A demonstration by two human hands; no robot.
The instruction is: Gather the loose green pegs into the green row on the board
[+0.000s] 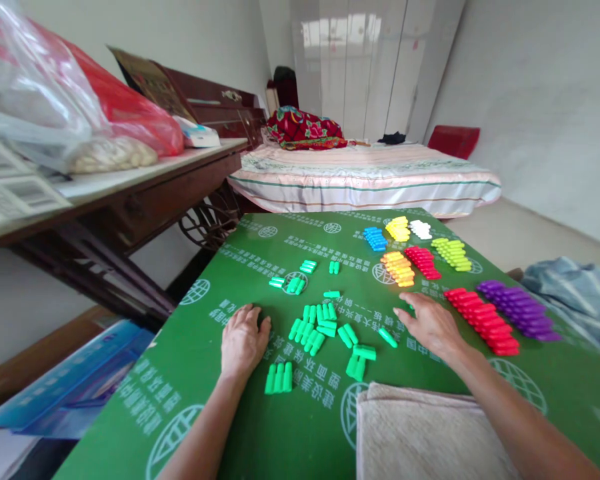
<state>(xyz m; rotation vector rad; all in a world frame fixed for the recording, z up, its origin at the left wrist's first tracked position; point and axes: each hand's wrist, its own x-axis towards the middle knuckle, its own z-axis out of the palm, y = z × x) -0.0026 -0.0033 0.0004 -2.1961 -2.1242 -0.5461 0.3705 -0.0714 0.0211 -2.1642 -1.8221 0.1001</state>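
My left hand (245, 339) rests palm down on the green tabletop, its fingers loosely bent and nothing visible in them. Just to its right lies a loose cluster of small green plastic tubes (307, 332), with a short row of green tubes (279, 378) nearer to me. My right hand (427, 321) hovers low over the table, thumb and index finger apart. A bit of bright green (411, 307) shows between them; whether it is gripped cannot be made out. A single green tube (387, 337) lies left of that hand.
Sorted groups of similar pieces stand at the right: red (483, 321), purple (517, 310), orange (399, 268), blue (375, 239), and others. A folded beige cloth (430, 433) lies at the front edge. A wooden desk (145, 180) with plastic bags is left; a bed (365, 177) stands behind.
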